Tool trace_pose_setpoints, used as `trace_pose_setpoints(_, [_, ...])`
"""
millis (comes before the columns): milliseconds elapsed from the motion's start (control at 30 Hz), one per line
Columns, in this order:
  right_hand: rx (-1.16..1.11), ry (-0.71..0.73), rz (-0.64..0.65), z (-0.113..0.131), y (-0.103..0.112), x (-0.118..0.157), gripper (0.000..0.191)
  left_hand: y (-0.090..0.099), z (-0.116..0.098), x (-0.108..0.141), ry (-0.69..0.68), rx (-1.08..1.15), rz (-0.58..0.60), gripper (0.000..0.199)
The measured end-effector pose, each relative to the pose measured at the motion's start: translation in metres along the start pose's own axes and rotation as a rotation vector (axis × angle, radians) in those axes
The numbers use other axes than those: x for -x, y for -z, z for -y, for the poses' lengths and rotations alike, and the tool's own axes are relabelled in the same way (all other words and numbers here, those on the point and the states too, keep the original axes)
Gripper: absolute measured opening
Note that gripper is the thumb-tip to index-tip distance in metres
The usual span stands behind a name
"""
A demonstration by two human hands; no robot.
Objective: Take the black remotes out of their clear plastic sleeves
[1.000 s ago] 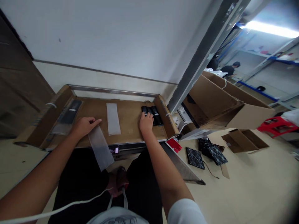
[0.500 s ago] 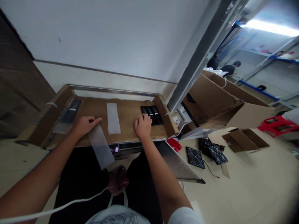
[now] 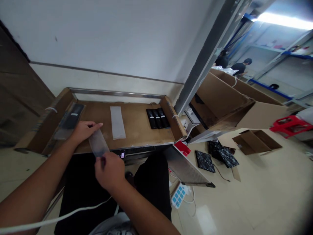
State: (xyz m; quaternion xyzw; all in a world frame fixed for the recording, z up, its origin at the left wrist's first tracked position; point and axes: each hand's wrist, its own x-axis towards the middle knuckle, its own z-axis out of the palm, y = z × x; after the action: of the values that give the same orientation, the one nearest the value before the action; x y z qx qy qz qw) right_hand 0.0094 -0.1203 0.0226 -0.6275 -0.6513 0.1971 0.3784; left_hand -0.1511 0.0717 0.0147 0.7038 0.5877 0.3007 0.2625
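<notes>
My left hand (image 3: 85, 132) pinches the upper end of a translucent plastic sleeve (image 3: 98, 142) over the front left of the cardboard-lined tray (image 3: 137, 130). The lower end of that sleeve is in the closed fingers of my right hand (image 3: 110, 169), just in front of the tray's edge. A second pale sleeve (image 3: 117, 122) lies flat in the middle of the tray. Three black items with small white labels (image 3: 157, 118) lie side by side at the right. At the left, a dark item in clear plastic (image 3: 72, 117) rests beside my left hand.
An open cardboard box (image 3: 225, 98) stands to the right behind a grey post (image 3: 200, 62). A perforated panel (image 3: 187, 168) juts out below the tray. A power strip (image 3: 179, 195) is on the floor. Two people are in the far background.
My right hand has left the black items and moved left and down to the sleeve's lower end, closing on it. My left hand still holds the upper end.
</notes>
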Motion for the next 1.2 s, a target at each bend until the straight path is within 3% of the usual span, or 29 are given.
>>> trace_pose_setpoints(133, [-0.314, -0.315, -0.123, -0.052, 0.007, 0.002, 0.023, -0.002, -0.002, -0.001, -0.004, 0.005, 0.033, 0.05])
trace_pose_setpoints(233, [-0.74, -0.634, 0.199, -0.075, 0.001, 0.004, 0.046, -0.003, -0.003, -0.003, -0.001, -0.006, 0.046, 0.048])
trace_pose_setpoints(300, [-0.941, -0.731, 0.399, -0.074, -0.007, 0.01, 0.059, -0.002, -0.003, -0.003, -0.005, -0.017, 0.04, 0.047])
trace_pose_setpoints(367, [-1.025, -0.741, 0.451, -0.066, -0.014, 0.017, 0.065, -0.002, -0.003, -0.003, -0.003, -0.033, 0.027, 0.048])
trace_pose_setpoints(467, [-1.03, -0.707, 0.406, -0.051, -0.014, 0.028, 0.061, -0.001, -0.003, -0.002, 0.001, -0.034, 0.017, 0.048])
trace_pose_setpoints(633, [-0.981, -0.722, 0.27, -0.028, 0.001, 0.041, 0.046, 0.001, -0.003, -0.003, 0.05, 0.024, -0.007, 0.05])
trace_pose_setpoints(833, [-0.968, -0.68, 0.113, -0.003, 0.001, 0.048, 0.033, 0.004, -0.005, -0.001, 0.102, 0.073, -0.061, 0.049])
trace_pose_setpoints(933, [-1.014, -0.673, 0.09, -0.002, 0.008, 0.037, 0.034, 0.006, -0.006, -0.001, 0.162, 0.174, -0.163, 0.042])
trace_pose_setpoints(1067, [-0.978, -0.643, 0.049, -0.016, 0.037, 0.002, 0.033, 0.007, -0.002, -0.005, 0.247, 0.507, -0.35, 0.037])
trace_pose_setpoints(1200, [-0.978, -0.613, -0.186, -0.043, 0.071, -0.04, 0.032, 0.007, 0.005, -0.009, 0.205, 0.716, -0.339, 0.038])
